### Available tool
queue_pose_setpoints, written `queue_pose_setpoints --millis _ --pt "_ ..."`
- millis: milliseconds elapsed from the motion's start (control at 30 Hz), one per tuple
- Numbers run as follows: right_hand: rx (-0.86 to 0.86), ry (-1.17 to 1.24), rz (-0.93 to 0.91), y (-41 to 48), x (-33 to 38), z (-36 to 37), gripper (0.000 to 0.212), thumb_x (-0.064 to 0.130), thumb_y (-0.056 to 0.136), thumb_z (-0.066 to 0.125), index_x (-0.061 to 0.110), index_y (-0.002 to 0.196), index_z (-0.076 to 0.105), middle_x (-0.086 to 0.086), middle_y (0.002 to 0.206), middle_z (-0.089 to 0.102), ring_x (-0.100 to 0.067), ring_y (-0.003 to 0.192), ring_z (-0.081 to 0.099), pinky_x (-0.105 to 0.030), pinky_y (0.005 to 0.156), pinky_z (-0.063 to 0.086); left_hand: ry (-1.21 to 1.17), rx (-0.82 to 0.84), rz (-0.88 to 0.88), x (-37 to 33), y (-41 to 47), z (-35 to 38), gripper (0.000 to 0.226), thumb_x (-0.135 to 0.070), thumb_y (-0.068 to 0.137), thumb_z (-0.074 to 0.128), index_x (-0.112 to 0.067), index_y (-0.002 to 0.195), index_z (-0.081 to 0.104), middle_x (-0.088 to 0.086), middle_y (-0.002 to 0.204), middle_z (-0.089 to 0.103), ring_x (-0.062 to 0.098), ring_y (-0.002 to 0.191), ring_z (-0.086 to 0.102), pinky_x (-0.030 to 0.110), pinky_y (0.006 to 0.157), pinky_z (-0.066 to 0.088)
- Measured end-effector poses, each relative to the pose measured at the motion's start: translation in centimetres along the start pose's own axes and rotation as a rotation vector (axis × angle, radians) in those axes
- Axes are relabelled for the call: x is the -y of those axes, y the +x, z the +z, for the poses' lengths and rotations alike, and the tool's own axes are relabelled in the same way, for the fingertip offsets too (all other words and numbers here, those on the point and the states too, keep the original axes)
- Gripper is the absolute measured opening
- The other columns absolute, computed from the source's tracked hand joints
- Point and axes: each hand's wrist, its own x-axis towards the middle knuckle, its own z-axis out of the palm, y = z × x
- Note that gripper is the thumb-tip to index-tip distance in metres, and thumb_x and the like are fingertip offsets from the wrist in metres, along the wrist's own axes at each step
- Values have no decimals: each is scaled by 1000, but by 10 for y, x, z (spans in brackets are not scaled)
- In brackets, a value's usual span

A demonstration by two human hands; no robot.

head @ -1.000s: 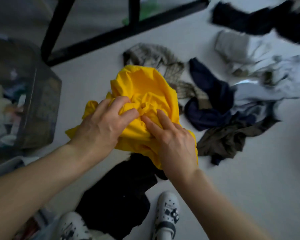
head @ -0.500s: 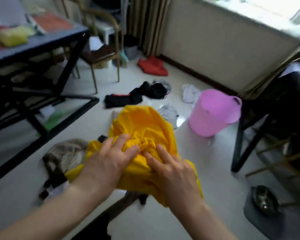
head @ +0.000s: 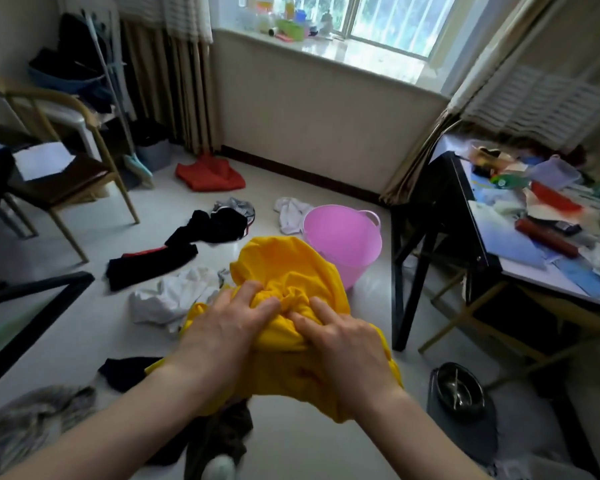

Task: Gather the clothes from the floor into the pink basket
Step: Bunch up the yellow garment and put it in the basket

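Observation:
A bunched yellow garment [head: 291,271] is held up in front of me, with my left hand [head: 222,327] and my right hand [head: 347,344] both gripping its crumpled middle. Beyond it on the floor stands the pink basket [head: 347,244], upright, its near side partly hidden by the yellow cloth. Loose clothes lie around: a white piece [head: 174,299] to the left, black garments [head: 187,244] further back, a red one [head: 208,174] by the wall, a white one [head: 290,214] beside the basket, and a grey knit [head: 32,420] at lower left.
A black-legged table [head: 471,244] cluttered with items stands at the right, close to the basket. A metal bowl on a grey mat [head: 458,393] lies below it. A wooden chair [head: 59,174] is at the left, and a black table frame [head: 35,306] crosses the lower left.
The view has lifted from the floor to the room and closed in on the pink basket. Both hands keep the same grip on the yellow garment.

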Motion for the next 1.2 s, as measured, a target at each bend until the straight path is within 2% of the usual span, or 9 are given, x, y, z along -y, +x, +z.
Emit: queue_pose_setpoints --millis 233,400,567,700,867,1000,1200 --pt "-33 32 76 91 -68 -13 45 30 83 67 41 124 51 -2 129 58 -31 73 67 -39 55 54 -9 49 90 15 132 -4 48 -25 90 55 -44 125 27 2 143 30 31 116 44 47 80 52" --pt "-35 56 144 142 -131 -16 42 30 84 66 41 122 53 -1 124 60 -29 70 67 -37 52 52 -7 95 189 11 226 5 48 -23 89 55 -45 121 27 5 140 36 33 112 47 47 79 51" --pt "-55 64 139 202 -215 -2 41 30 85 64 41 123 52 -1 125 60 -30 72 68 -38 54 54 -6 114 205 -3 327 38 44 -27 92 51 -44 124 28 1 138 32 29 115 45 46 80 51" --pt "-86 73 124 253 -296 3 46 29 78 74 42 117 55 3 120 63 -23 62 66 -34 46 51 -48 121 154 -22 407 66 55 -22 86 54 -44 126 25 2 139 33 30 115 45 47 84 50" --pt "-117 98 74 318 -389 6 38 22 77 76 38 108 62 3 110 66 -24 62 66 -34 44 52 -123 157 45 -44 501 99 63 -22 77 60 -38 128 29 5 139 32 33 117 43 47 90 46" --pt "-62 86 103 361 -430 6 27 26 81 73 40 101 61 6 97 63 -21 61 64 -33 44 48 -182 193 12 -49 560 119 58 -21 77 62 -35 126 35 5 134 34 33 112 45 46 90 45" --pt "-6 68 167 444 -491 16 28 22 82 72 36 104 62 1 101 63 -26 64 65 -38 47 53 -239 201 -7 -31 665 155 57 -23 74 65 -35 123 37 5 133 35 36 107 47 46 85 47"
